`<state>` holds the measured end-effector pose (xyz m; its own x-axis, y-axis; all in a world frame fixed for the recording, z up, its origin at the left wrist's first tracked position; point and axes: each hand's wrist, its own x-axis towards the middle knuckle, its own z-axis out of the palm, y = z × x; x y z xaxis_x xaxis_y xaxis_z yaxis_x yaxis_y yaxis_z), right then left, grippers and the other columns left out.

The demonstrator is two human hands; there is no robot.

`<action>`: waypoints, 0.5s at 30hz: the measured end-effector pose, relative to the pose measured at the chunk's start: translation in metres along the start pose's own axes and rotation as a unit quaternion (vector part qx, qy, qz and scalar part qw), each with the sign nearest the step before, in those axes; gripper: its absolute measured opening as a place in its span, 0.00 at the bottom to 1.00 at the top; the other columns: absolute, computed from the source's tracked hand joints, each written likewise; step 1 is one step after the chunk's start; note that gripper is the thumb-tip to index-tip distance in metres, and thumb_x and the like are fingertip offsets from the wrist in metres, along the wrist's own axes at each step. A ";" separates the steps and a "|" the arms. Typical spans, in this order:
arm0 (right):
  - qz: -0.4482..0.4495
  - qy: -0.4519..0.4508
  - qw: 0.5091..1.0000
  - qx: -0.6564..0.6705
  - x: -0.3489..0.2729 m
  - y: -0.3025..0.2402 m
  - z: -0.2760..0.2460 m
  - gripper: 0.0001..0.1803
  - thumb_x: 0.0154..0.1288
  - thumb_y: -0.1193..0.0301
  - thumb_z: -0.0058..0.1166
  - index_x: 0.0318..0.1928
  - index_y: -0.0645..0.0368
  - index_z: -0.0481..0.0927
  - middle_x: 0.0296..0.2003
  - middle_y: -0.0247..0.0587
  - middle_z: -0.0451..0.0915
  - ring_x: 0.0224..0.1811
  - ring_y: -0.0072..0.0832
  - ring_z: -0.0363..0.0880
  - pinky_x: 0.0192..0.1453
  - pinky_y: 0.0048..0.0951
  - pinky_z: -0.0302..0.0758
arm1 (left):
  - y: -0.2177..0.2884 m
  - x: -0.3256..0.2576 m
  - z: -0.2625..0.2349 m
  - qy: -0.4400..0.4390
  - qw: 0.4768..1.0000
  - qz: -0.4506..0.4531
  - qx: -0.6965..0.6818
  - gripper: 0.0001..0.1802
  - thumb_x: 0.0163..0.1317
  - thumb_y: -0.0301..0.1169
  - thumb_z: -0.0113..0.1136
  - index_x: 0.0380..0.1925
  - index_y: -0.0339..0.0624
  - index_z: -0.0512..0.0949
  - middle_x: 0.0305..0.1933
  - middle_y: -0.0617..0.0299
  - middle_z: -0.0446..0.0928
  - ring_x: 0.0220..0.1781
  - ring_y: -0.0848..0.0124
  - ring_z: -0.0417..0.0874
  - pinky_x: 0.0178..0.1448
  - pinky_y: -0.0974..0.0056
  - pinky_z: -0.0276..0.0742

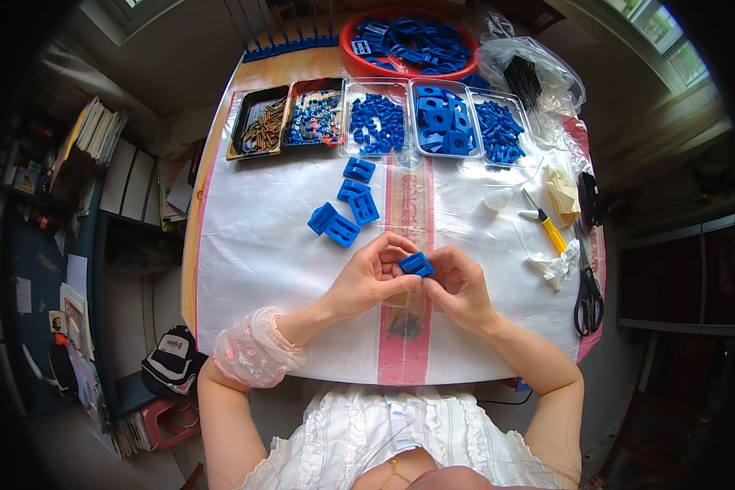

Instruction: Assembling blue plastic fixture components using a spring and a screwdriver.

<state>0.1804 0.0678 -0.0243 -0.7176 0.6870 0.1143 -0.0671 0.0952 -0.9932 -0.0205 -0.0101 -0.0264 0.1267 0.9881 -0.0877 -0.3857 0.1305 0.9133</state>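
Note:
Between my two hands, over the middle of the table, is a small blue plastic block (416, 264) with slots in its face. My left hand (379, 268) grips it from the left with thumb and fingers. From the right, my right hand (459, 286) pinches its other side. Some of my fingertips are hidden behind the block. Just beyond my left hand lie several similar blue slotted pieces (364, 207) in a loose group on the white sheet.
Along the back stand trays of brass-coloured screws (265, 124), small mixed parts (316, 116), small blue parts (377, 122) and larger blue blocks (445, 118). Behind them is a red basin (349, 59) of blue pieces. At the right lie a yellow-handled screwdriver (552, 233), crumpled tissue (557, 265) and black scissors (588, 298).

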 end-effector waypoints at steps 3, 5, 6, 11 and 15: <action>0.001 -0.003 1.000 0.007 0.001 0.000 0.000 0.25 0.66 0.84 0.59 0.63 0.62 0.73 0.37 0.34 0.82 0.35 0.14 0.78 0.36 0.19 0.74 | 0.000 -0.001 -0.001 0.005 1.000 -0.003 0.004 0.22 0.66 0.21 0.68 0.57 0.38 0.71 0.50 0.61 0.79 0.51 0.78 0.82 0.54 0.73 0.81; -0.002 -0.022 1.000 -0.019 0.001 0.000 -0.002 0.27 0.65 0.83 0.60 0.64 0.61 0.72 0.36 0.33 0.82 0.34 0.13 0.78 0.35 0.19 0.73 | 0.003 -0.002 0.000 0.002 1.000 -0.015 0.004 0.21 0.67 0.22 0.67 0.57 0.37 0.71 0.50 0.61 0.80 0.51 0.78 0.83 0.54 0.72 0.81; -0.007 -0.021 0.999 -0.025 0.001 0.000 -0.002 0.27 0.65 0.83 0.60 0.64 0.61 0.72 0.35 0.32 0.82 0.33 0.13 0.78 0.34 0.19 0.73 | 0.005 -0.002 0.001 -0.001 1.000 -0.022 0.004 0.21 0.68 0.23 0.67 0.57 0.37 0.72 0.50 0.60 0.81 0.51 0.78 0.83 0.54 0.72 0.81; -0.046 0.004 0.994 -0.103 0.002 -0.016 -0.004 0.22 0.62 0.82 0.63 0.57 0.59 0.79 0.30 0.31 0.81 0.28 0.16 0.77 0.30 0.19 0.72 | 0.013 -0.002 0.007 0.021 0.999 -0.031 -0.008 0.21 0.71 0.25 0.64 0.61 0.36 0.74 0.50 0.62 0.82 0.50 0.78 0.83 0.53 0.72 0.82; -0.154 0.012 0.917 -0.369 0.002 -0.068 -0.024 0.08 0.59 0.75 0.68 0.39 0.57 0.84 0.31 0.38 0.82 0.27 0.30 0.82 0.30 0.29 0.75 | 0.012 0.001 -0.002 0.023 0.997 -0.073 -0.029 0.21 0.74 0.30 0.60 0.64 0.35 0.74 0.51 0.61 0.82 0.49 0.76 0.86 0.48 0.74 0.82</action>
<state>0.2001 0.0806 0.0436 -0.7273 0.5608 0.3957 0.2295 0.7420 -0.6299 -0.0271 -0.0076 -0.0164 0.1446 0.9607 -0.2369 -0.4194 0.2763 0.8647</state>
